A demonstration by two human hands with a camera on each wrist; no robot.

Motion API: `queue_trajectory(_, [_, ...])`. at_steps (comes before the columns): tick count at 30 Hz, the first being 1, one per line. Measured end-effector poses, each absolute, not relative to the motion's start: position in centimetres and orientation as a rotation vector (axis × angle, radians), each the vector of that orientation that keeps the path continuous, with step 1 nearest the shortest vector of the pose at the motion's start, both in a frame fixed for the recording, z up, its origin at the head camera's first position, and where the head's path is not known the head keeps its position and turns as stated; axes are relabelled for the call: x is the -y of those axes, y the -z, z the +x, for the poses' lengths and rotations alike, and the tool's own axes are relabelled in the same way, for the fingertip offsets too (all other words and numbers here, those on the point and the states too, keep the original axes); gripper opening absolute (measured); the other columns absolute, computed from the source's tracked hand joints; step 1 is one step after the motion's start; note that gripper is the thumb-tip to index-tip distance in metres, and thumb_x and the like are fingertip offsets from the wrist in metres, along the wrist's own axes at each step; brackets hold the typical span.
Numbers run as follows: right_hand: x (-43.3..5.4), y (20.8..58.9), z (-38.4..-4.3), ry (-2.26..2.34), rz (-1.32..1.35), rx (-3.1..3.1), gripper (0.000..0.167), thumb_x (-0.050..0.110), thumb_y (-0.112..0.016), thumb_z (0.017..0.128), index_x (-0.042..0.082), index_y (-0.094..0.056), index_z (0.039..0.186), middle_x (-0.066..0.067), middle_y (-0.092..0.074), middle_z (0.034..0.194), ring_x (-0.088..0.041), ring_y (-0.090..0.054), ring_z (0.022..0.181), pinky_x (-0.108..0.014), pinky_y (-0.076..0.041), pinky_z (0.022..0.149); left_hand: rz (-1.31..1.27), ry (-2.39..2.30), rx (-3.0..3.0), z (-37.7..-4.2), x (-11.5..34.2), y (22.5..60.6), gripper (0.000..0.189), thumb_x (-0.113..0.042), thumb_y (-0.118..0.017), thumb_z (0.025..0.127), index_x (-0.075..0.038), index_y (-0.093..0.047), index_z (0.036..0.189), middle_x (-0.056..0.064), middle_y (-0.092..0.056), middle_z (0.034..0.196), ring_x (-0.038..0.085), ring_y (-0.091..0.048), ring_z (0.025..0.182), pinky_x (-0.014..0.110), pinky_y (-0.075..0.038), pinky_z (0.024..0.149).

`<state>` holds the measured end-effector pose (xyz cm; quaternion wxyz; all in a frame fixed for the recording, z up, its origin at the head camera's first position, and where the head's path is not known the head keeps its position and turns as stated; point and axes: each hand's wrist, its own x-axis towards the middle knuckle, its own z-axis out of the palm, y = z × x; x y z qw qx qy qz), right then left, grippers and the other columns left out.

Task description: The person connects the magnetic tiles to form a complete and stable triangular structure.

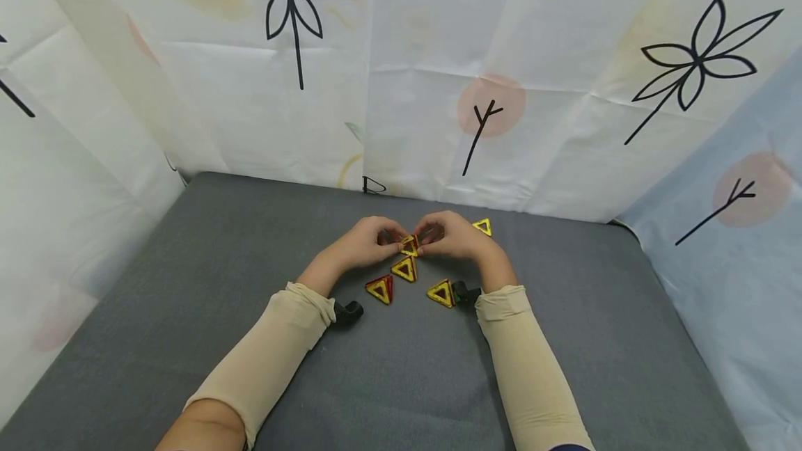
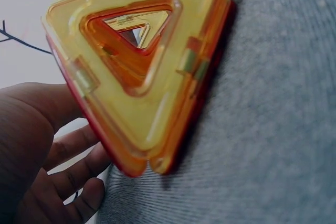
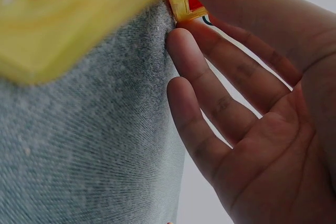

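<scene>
My left hand point(image 1: 363, 239) and my right hand point(image 1: 456, 234) meet at the far middle of the table. Between their fingertips they pinch a small yellow and red triangular magnetic tile piece point(image 1: 410, 252), one hand from each side. In the right wrist view, the thumb and forefinger of the right hand point(image 3: 262, 93) grip its yellow and red edge point(image 3: 186, 6); the other fingers extend loosely. Just nearer lies another triangle piece point(image 1: 413, 269). The left wrist view shows a yellow triangle face point(image 2: 134, 121) with orange-red tiles joined behind it, beside the left hand point(image 2: 47, 145).
Nearer on the grey table point(image 1: 401, 381) stand a red and yellow triangle piece point(image 1: 372, 287) and a yellow one point(image 1: 434, 292) by the right wrist camera point(image 1: 466, 294). A yellow triangle point(image 1: 489, 227) lies behind the right hand. Patterned cloth point(image 1: 413, 138) hangs along the back edge.
</scene>
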<state>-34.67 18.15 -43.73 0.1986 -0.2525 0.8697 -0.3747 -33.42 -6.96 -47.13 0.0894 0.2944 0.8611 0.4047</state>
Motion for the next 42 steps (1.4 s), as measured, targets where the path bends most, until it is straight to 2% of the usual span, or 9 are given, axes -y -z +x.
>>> queue_trajectory(9, [-18.15, 43.73, -34.72, 1.063, -0.703, -2.423, 0.03, 0.01, -0.081, 0.095, 0.007, -0.074, 0.123, -0.015, -0.071, 0.131, -0.031, -0.073, 0.116, -0.043, -0.061, 0.094, 0.852, -1.227, -2.623, -33.56, 6.68, 47.33, 0.011, -0.017, -0.075, 0.101, -0.014, -0.083, 0.108, 0.0, -0.078, 0.099, 0.012, -0.064, 0.076, 0.031, -0.051, 0.071])
queue_trajectory(17, [-18.15, 43.79, -34.82, 1.058, -0.688, -2.425, 0.029, 0.009, -0.081, 0.095, 0.007, -0.074, 0.123, -0.014, -0.071, 0.131, -0.029, -0.073, 0.115, -0.042, -0.061, 0.094, 0.839, -1.232, -2.645, -33.75, 6.58, 47.27, 0.012, -0.015, -0.075, 0.1, -0.012, -0.084, 0.107, 0.0, -0.08, 0.099, 0.011, -0.07, 0.084, 0.034, -0.056, 0.078])
queue_trajectory(28, [-18.2, 43.84, -34.83, 1.068, -0.696, -2.416, 0.029, 0.007, -0.08, 0.096, 0.005, -0.073, 0.124, -0.015, -0.071, 0.131, -0.03, -0.073, 0.114, -0.043, -0.061, 0.094, 0.849, -1.224, -2.625, -33.88, 6.68, 47.28, 0.012, -0.015, -0.075, 0.1, -0.011, -0.083, 0.107, 0.0, -0.079, 0.098, 0.011, -0.069, 0.083, 0.033, -0.054, 0.076])
queue_trajectory(37, [-18.09, 43.85, -35.0, 1.057, -0.695, -2.42, 0.03, 0.006, -0.079, 0.096, 0.005, -0.073, 0.125, -0.015, -0.071, 0.13, -0.029, -0.073, 0.113, -0.044, -0.06, 0.096, 0.848, -1.22, -2.582, -34.0, 7.08, 47.08, 0.016, -0.007, -0.078, 0.093, -0.009, -0.081, 0.109, 0.001, -0.076, 0.095, 0.013, -0.065, 0.079, 0.031, -0.054, 0.073])
queue_trajectory(42, [-18.14, 43.88, -34.9, 1.072, -0.696, -2.409, 0.03, 0.004, -0.078, 0.096, 0.005, -0.072, 0.125, -0.016, -0.07, 0.133, -0.03, -0.073, 0.115, -0.044, -0.06, 0.097, 0.84, -1.223, -2.587, -33.9, 6.96, 47.14, 0.013, -0.007, -0.079, 0.093, -0.009, -0.081, 0.106, 0.001, -0.076, 0.093, 0.014, -0.065, 0.078, 0.03, -0.054, 0.072])
